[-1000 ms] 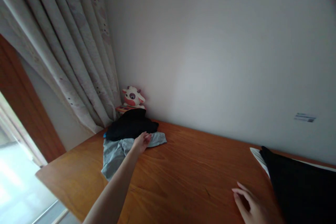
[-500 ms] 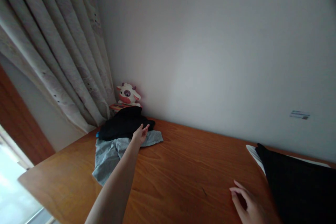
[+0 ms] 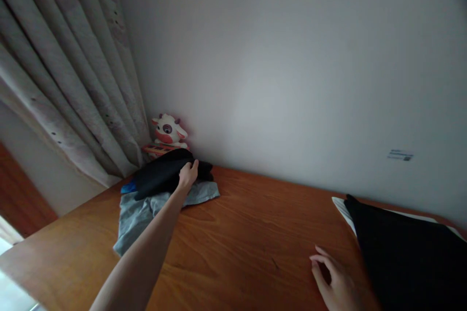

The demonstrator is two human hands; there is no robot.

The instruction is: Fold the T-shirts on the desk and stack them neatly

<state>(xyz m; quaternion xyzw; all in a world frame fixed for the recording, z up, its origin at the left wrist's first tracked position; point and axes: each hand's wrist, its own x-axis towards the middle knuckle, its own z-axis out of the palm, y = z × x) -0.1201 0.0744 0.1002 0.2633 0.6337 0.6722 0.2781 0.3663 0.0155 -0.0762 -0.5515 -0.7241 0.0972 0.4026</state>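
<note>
Now my left hand (image 3: pixel 188 175) has hold of the black cloth (image 3: pixel 156 177)

My left arm reaches out to the bundle near the curtain (image 3: pixel 82 82), where the black cloth lies over a crumpled grey cloth (image 3: pixel 133 221) on the wooden surface (image 3: pixel 248 233). That hand is closed, thumb uppermost, apparently pinching the black fabric toward its right end; my fingertips are hidden. A bit of blue (image 3: pixel 128 187) peeks out on the left, and a cow-faced toy (image 3: pixel 168 129) sits just behind. My right hand (image 3: pixel 333 282) is empty, thumb and forefinger curved into a loose ring, beside another black piece (image 3: pixel 404 257) with a white edge showing.

I judge this step to be taking a grip. The next move calls for a firm pinch on the black layer alone, leaving the grey undisturbed.
</note>
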